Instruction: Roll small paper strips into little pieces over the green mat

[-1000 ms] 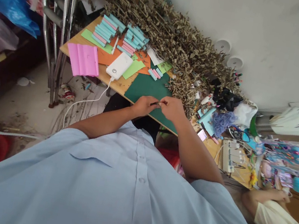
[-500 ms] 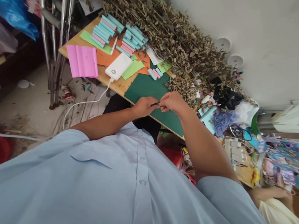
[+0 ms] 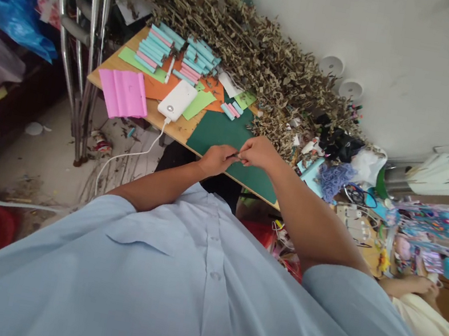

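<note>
My left hand [image 3: 214,159] and my right hand [image 3: 259,152] meet above the front edge of the green cutting mat [image 3: 213,131]. Both are closed, fingertips pinched together. Between them is a small, thin, dark piece [image 3: 232,155], too small to name; it seems to be gripped by the left fingers and touched by the right. Beyond the hands on the mat lie a few short blue and pink paper rolls [image 3: 232,110]. A white power bank [image 3: 178,100] with a cable plugged in rests to the left of the mat.
More rolled paper [image 3: 154,47] is stacked at the back left, near a pink sheet [image 3: 123,93] hanging over the table edge. Dried plant stalks [image 3: 247,39] line the wall. Metal crutches [image 3: 84,50] stand left. Blue yarn [image 3: 335,182] and another person's arm [image 3: 407,286] are right.
Both hands stay in nearly the same place, still pinched together around the small dark piece. The view has shifted very slightly.
</note>
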The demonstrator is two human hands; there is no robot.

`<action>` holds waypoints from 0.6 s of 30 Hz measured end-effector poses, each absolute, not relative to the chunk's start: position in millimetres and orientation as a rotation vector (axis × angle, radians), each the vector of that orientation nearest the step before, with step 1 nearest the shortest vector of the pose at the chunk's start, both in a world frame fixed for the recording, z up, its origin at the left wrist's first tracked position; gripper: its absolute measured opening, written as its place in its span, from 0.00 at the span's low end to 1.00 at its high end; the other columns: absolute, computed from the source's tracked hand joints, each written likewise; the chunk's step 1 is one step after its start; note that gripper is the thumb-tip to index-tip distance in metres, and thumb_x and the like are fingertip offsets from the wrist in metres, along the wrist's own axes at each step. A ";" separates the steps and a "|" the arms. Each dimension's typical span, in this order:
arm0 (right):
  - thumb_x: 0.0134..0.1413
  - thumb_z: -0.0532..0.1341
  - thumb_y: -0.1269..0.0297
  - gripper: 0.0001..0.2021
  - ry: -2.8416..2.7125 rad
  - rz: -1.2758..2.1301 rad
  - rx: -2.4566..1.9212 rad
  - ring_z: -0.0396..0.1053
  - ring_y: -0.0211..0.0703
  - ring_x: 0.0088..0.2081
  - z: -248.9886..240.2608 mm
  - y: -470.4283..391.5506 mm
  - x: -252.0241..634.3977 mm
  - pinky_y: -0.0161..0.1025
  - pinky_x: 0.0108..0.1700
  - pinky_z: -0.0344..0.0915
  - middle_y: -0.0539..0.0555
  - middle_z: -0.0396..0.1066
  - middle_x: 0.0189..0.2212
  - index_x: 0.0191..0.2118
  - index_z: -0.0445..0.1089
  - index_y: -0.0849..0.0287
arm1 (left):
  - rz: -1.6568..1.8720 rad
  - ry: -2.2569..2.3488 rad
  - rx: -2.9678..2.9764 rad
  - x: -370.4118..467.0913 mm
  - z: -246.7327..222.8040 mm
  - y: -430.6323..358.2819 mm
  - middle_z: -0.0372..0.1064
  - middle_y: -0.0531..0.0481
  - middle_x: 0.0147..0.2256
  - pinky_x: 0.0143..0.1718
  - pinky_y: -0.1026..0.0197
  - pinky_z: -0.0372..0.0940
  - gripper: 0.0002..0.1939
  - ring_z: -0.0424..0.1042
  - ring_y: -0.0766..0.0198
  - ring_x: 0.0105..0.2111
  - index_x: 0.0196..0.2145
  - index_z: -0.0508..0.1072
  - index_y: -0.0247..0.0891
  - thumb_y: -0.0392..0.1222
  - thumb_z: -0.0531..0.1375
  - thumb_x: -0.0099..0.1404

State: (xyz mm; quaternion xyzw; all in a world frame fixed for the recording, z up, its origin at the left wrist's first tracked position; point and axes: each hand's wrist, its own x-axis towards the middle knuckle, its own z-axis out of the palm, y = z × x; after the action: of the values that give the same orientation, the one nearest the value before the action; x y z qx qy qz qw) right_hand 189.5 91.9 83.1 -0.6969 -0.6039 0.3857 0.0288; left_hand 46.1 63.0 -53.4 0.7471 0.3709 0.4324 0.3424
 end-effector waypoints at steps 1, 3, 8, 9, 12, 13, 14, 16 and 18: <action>0.43 0.73 0.75 0.08 -1.827 1.213 -2.131 0.75 0.43 0.21 84.7 90.2 191.0 0.39 0.28 0.77 0.53 0.74 0.17 0.23 0.76 0.60 | 1.132 0.958 1.953 46.3 -54.2 63.1 0.78 0.46 0.38 0.44 0.61 0.68 0.09 0.76 0.60 0.40 0.39 0.80 0.36 0.41 0.61 0.73; 0.45 0.72 0.76 0.07 -1.760 1.244 -2.118 0.75 0.42 0.22 87.3 87.2 193.1 0.37 0.28 0.77 0.53 0.74 0.17 0.24 0.76 0.61 | 1.140 0.948 1.972 46.8 -56.0 63.4 0.78 0.46 0.38 0.44 0.61 0.68 0.09 0.76 0.61 0.40 0.40 0.80 0.36 0.41 0.60 0.74; 0.44 0.72 0.77 0.08 -1.708 1.285 -2.164 0.75 0.40 0.22 89.6 85.1 191.3 0.33 0.28 0.77 0.52 0.73 0.16 0.25 0.75 0.61 | 1.123 0.969 1.992 47.5 -57.4 63.5 0.78 0.46 0.38 0.44 0.62 0.67 0.09 0.76 0.61 0.40 0.39 0.80 0.37 0.41 0.60 0.74; 0.44 0.72 0.77 0.08 -1.707 1.285 -2.172 0.75 0.40 0.22 89.8 85.5 190.1 0.33 0.28 0.77 0.51 0.73 0.16 0.24 0.75 0.61 | 1.121 0.971 1.990 47.5 -56.9 63.4 0.78 0.46 0.38 0.44 0.62 0.67 0.09 0.76 0.61 0.40 0.39 0.80 0.36 0.41 0.60 0.74; 0.44 0.73 0.77 0.10 -1.703 1.267 -2.209 0.74 0.40 0.21 91.2 87.3 186.2 0.33 0.27 0.76 0.51 0.72 0.16 0.23 0.73 0.61 | 1.124 0.967 1.981 47.2 -55.0 62.9 0.78 0.46 0.37 0.43 0.62 0.67 0.09 0.76 0.62 0.39 0.38 0.80 0.36 0.41 0.60 0.74; 0.44 0.73 0.77 0.10 -1.708 1.262 -2.223 0.75 0.41 0.21 91.8 88.0 184.9 0.34 0.26 0.76 0.51 0.72 0.16 0.23 0.72 0.61 | 1.125 0.967 1.978 47.2 -54.4 62.7 0.78 0.46 0.36 0.43 0.62 0.67 0.09 0.76 0.62 0.38 0.38 0.80 0.36 0.41 0.60 0.74; 0.44 0.73 0.77 0.10 -1.714 1.260 -2.237 0.75 0.41 0.21 92.4 88.5 183.7 0.34 0.26 0.76 0.52 0.72 0.15 0.23 0.72 0.61 | 1.127 0.967 1.976 47.1 -54.0 62.5 0.77 0.47 0.36 0.43 0.62 0.67 0.09 0.76 0.62 0.38 0.38 0.80 0.36 0.41 0.61 0.74; 0.43 0.73 0.76 0.10 -1.730 1.263 -2.266 0.75 0.42 0.21 93.4 89.4 181.5 0.35 0.27 0.77 0.52 0.72 0.15 0.23 0.73 0.61 | 1.130 0.964 1.973 47.0 -53.8 62.1 0.77 0.47 0.36 0.43 0.62 0.67 0.09 0.76 0.62 0.38 0.38 0.79 0.36 0.41 0.61 0.74; 0.43 0.74 0.76 0.09 -1.749 1.275 -2.288 0.75 0.43 0.22 94.0 90.0 179.9 0.36 0.28 0.78 0.53 0.73 0.16 0.23 0.73 0.61 | 1.128 0.956 1.974 46.7 -54.0 61.7 0.78 0.47 0.37 0.44 0.62 0.68 0.09 0.76 0.62 0.39 0.39 0.80 0.36 0.41 0.61 0.74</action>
State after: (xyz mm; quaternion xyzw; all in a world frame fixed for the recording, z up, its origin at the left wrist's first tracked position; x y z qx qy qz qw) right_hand 179.9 90.0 94.0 -0.7265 -0.5554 0.4047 -0.0042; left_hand 46.7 61.7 -54.0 0.7551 0.3657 0.4316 0.3313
